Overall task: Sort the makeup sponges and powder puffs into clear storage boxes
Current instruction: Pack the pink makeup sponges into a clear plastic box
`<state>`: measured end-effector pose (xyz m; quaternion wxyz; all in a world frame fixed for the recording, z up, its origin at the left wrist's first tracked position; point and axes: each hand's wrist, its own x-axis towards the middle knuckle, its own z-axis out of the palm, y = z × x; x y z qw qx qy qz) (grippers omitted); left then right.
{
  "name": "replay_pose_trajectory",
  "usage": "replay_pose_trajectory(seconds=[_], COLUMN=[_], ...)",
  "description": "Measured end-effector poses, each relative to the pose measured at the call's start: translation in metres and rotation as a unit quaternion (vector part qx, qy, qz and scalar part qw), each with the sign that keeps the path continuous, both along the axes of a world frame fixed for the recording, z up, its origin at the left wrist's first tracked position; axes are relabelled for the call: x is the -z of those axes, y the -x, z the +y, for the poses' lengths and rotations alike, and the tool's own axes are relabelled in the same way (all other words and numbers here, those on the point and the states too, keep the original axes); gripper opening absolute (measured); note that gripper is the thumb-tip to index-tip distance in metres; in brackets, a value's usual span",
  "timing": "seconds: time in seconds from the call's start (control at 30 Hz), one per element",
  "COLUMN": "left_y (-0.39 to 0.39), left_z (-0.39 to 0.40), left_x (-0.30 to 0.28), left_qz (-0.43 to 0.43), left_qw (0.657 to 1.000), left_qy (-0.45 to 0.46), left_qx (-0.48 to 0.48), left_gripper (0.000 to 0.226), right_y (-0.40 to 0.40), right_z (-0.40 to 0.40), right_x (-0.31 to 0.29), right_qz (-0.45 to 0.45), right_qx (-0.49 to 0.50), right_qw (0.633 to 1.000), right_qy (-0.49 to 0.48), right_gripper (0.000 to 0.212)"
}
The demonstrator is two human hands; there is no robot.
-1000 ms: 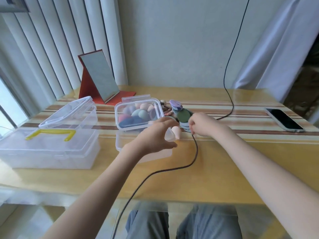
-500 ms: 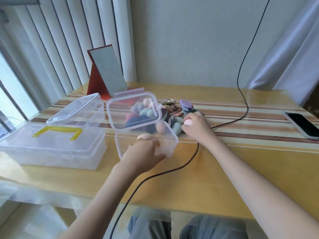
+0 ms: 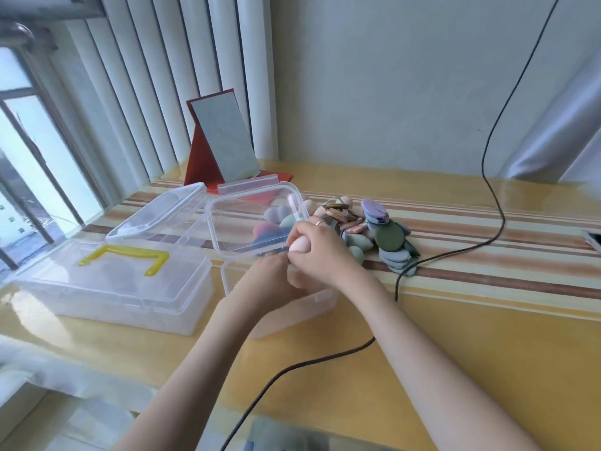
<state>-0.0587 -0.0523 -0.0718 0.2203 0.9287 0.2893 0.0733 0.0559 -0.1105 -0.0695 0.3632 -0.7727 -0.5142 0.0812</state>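
Fingers [image 3: 300, 237] of the right hand [image 3: 320, 252] are curled around a peach makeup sponge [image 3: 298, 246], mid-frame, right over the small clear box [image 3: 312, 302]. The left hand [image 3: 265, 283] sits just below it at that box's rim, and honestly I can't tell if it's gripping anything. The box's lid [image 3: 242, 219] stands tilted up behind, colored sponges showing through it. To the right of the hands there's a pile of powder puffs [image 3: 388, 237] on the yellow table [image 3: 471, 320]. The big clear box [image 3: 107, 284] with the yellow handle sits at the left, and a red-backed mirror [image 3: 224, 144] stands above center.
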Motion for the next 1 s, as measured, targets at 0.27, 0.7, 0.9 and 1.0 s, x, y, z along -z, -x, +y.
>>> replay_pose_trajectory(seconds=[0.27,0.7,0.9,1.0], left_y=[0.004,0.004,0.006,0.006], left_z=[-0.004,0.007,0.005,0.006], left_x=[-0.002,-0.007,-0.002,0.004], left_qz=[-0.271,-0.334,-0.291,-0.248], left_qw=[0.941,0.854,0.921,0.946], left_qy=[0.130,0.393,0.239,0.178], left_qx=[-0.159,-0.075,-0.098,-0.109], left_gripper=[0.024,0.027,0.035,0.039], right_y=[-0.007,-0.016,-0.050,-0.050], right_z=[-0.011,-0.016,-0.022,-0.017], right_x=[0.011,0.020,0.035,0.046], right_qz=[0.073,0.218,0.106,-0.019], right_qx=[0.020,-0.085,0.084,0.055], right_qw=[0.992,0.955,0.976,0.994], right_qy=[-0.101,-0.180,-0.170,-0.096], right_gripper=[0.031,0.035,0.024,0.029])
